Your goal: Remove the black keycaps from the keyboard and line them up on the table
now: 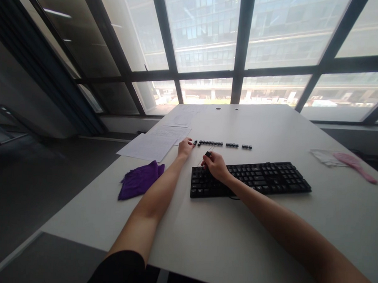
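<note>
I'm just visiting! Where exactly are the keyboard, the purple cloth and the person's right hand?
Keyboard [259,178]: head view, on keys near its middle.
Purple cloth [139,182]: head view, middle of its upper surface.
Right hand [217,165]: head view, back of it.

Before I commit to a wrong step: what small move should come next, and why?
Probably nudge the leftmost loose keys straight with the left hand: it is right beside them, and they look uneven against the neater row.
</note>
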`<state>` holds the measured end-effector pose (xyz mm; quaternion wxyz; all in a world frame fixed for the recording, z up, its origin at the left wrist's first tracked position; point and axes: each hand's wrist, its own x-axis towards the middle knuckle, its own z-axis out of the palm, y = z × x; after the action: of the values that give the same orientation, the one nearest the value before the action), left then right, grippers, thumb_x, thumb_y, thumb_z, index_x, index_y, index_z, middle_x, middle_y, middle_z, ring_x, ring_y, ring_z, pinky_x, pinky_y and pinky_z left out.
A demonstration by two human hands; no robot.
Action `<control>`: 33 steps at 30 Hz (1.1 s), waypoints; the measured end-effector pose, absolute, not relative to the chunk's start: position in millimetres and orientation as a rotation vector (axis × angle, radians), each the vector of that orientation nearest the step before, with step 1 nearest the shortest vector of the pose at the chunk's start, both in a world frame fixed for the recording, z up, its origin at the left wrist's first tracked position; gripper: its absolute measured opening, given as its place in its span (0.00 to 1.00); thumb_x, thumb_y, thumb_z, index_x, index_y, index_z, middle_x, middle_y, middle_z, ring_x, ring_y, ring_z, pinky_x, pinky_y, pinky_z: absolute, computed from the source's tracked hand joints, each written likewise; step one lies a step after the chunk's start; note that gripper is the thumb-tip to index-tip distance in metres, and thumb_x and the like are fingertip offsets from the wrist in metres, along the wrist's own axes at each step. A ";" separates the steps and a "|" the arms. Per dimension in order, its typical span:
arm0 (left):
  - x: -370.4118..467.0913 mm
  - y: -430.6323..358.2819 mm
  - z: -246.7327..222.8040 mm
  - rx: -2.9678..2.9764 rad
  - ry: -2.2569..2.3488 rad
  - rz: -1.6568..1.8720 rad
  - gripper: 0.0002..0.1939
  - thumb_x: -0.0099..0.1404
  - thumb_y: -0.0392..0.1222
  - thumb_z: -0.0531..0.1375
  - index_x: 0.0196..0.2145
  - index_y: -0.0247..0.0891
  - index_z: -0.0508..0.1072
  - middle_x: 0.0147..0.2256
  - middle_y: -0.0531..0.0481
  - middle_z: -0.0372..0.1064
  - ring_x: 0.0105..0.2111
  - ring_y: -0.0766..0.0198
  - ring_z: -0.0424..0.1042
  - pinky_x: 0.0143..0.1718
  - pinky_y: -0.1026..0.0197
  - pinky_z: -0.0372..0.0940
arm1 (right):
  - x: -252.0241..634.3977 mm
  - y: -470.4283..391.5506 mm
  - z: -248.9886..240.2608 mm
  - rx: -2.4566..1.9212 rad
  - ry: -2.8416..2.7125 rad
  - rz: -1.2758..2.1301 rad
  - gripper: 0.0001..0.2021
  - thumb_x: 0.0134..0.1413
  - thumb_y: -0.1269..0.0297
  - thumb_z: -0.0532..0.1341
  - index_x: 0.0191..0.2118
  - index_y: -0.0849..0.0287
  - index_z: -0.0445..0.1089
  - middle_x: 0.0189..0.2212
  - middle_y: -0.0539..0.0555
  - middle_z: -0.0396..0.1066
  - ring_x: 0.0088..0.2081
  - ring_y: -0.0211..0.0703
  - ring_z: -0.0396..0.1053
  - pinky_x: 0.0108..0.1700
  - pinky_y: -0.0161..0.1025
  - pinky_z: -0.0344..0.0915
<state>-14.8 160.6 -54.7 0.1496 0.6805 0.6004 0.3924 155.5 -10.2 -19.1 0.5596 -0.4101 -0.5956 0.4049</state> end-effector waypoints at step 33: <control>-10.0 162.3 -42.6 1.941 1.725 0.978 0.25 0.65 0.33 0.50 0.58 0.41 0.66 0.48 0.49 0.77 0.53 0.56 0.70 0.56 0.53 0.60 | 173.2 -1.6 -15.2 -1.015 -1.278 0.954 0.14 0.55 0.53 0.60 0.28 0.58 0.63 0.22 0.53 0.72 0.20 0.37 0.66 0.22 0.34 0.60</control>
<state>-10.0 162.3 -42.6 0.1824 0.6879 0.6111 0.3466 173.2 -1.6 -15.2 0.5855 -0.4353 -0.5480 0.4092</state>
